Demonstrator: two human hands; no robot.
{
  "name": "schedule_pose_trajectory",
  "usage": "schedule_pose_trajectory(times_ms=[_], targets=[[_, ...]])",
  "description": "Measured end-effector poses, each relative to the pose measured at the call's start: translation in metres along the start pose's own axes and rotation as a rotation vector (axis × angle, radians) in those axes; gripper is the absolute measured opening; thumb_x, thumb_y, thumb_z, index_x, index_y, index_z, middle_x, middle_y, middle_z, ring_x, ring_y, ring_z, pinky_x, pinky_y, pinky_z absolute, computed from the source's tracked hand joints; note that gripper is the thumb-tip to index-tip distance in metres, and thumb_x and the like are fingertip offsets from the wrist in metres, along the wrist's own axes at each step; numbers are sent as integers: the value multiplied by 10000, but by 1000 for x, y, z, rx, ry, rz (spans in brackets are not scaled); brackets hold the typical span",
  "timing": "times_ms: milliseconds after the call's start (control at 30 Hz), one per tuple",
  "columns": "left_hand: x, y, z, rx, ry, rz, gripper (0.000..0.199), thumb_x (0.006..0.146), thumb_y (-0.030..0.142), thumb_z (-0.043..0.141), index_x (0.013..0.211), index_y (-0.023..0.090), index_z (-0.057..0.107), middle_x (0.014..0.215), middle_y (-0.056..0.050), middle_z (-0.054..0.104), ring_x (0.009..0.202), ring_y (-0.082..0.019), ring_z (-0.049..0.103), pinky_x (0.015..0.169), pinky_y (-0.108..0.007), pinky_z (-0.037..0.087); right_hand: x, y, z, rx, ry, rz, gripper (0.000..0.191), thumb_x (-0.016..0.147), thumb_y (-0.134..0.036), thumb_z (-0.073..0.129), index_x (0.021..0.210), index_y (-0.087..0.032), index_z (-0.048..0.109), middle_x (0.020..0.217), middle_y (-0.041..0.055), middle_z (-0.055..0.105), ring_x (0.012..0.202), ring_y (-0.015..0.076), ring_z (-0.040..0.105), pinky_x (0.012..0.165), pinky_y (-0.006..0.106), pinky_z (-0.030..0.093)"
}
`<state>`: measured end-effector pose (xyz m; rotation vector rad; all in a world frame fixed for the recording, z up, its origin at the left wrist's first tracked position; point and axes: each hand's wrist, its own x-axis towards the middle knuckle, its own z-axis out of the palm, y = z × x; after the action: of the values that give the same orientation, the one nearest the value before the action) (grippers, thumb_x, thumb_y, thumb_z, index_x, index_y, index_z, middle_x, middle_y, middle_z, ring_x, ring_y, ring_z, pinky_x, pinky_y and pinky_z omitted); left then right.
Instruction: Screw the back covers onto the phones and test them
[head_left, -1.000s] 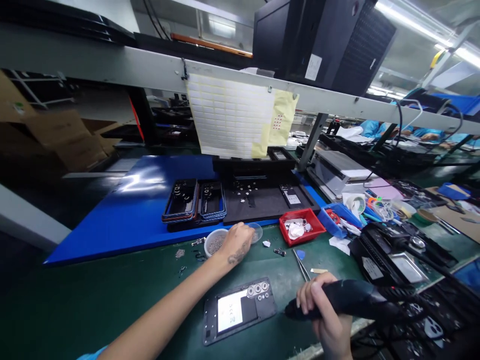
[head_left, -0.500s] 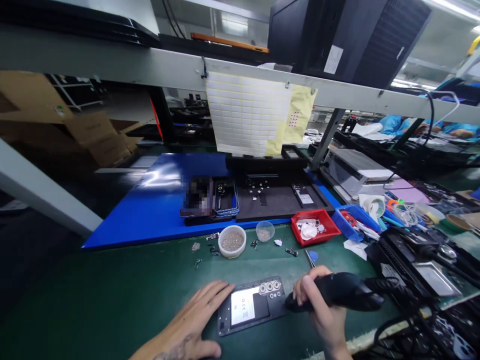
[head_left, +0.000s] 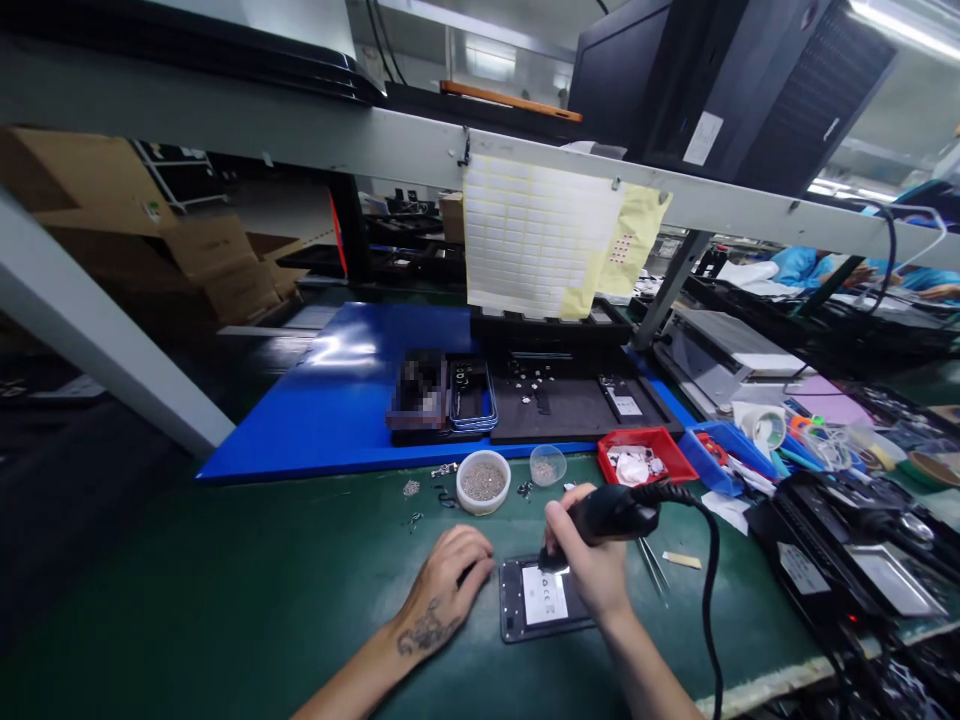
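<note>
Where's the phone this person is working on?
In the head view, the phone lies below centre on the green bench, just right of the left hand, partly hidden by the right hand and its black tool.

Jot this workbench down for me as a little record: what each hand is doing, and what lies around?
Surface: green bench
Main item: dark phone body with a white label, lying flat
Left grip: beside the phone body; whether it holds anything small is unclear
Right grip: closed around a black corded tool, above the phone body
Small parts: white tub of tiny metallic pieces
Bin: red tray with white scraps
Also near: tweezers, right of the right grip
</note>
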<state>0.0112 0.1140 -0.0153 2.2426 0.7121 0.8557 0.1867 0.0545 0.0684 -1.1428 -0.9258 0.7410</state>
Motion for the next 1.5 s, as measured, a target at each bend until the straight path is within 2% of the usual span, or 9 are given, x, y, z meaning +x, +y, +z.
schedule_pose_trajectory(times_ms=[100,233,533,633,733,833,933,1033,1500], targets=[[-4,-5,-2,101,-59,-16,283,875,255,560,1154,209,548,1207,-111,576,1150,-274,497,975,-459,429,4,3,7,36,-15,20,234,823,-352,664,774,-211,484,498,-76,500,438,115,485,465,246,397],[-9,-6,2,232,-186,35,490,749,377,726,1184,218,564,1383,-124,451,1281,-351,366,1032,-548,358,7,9,17,48,-37,27,248,808,-361,678,765,-203,492,468,-76,499,405,105,466,427,230,376],[-11,-12,7,233,-168,58,566,702,530,733,1131,193,582,1330,-153,494,1249,-360,406,1006,-564,390,11,22,23,47,-35,34,244,798,-339,690,752,-198,496,460,-80,499,379,84,457,408,201,376],[-10,-11,7,208,-124,76,479,744,452,725,1117,184,588,1304,-154,515,1233,-352,423,995,-555,404,10,24,22,45,-35,35,236,804,-332,685,761,-198,496,473,-78,501,387,83,462,414,200,381],[-8,-8,6,160,-58,73,133,842,303,630,891,180,638,1222,-127,576,1192,-315,467,976,-504,433,9,26,22,40,-41,32,231,812,-329,678,764,-199,493,476,-78,497,395,86,466,419,202,381],[-7,-5,4,113,-28,80,176,896,196,515,748,177,607,1157,-101,608,1156,-272,495,970,-455,442,9,27,23,34,-47,25,226,818,-328,669,772,-203,487,480,-80,497,393,87,463,418,205,382],[-9,-5,4,109,-47,72,75,866,183,550,905,180,614,1197,-110,583,1173,-273,477,976,-454,437,9,27,23,18,-48,8,220,821,-325,664,768,-202,489,474,-82,493,389,85,459,417,205,378],[-11,-7,5,158,-72,71,235,798,248,666,1017,185,613,1246,-123,558,1200,-316,446,981,-501,424,8,28,23,-8,-57,-10,209,825,-318,658,764,-199,497,482,-76,502,397,89,468,431,212,394],[-10,-6,7,179,-96,82,331,713,279,769,1000,177,640,1230,-132,565,1179,-329,466,966,-507,428,5,31,27,-43,-69,-18,197,831,-311,634,759,-208,482,476,-81,494,387,99,463,407,226,390]])
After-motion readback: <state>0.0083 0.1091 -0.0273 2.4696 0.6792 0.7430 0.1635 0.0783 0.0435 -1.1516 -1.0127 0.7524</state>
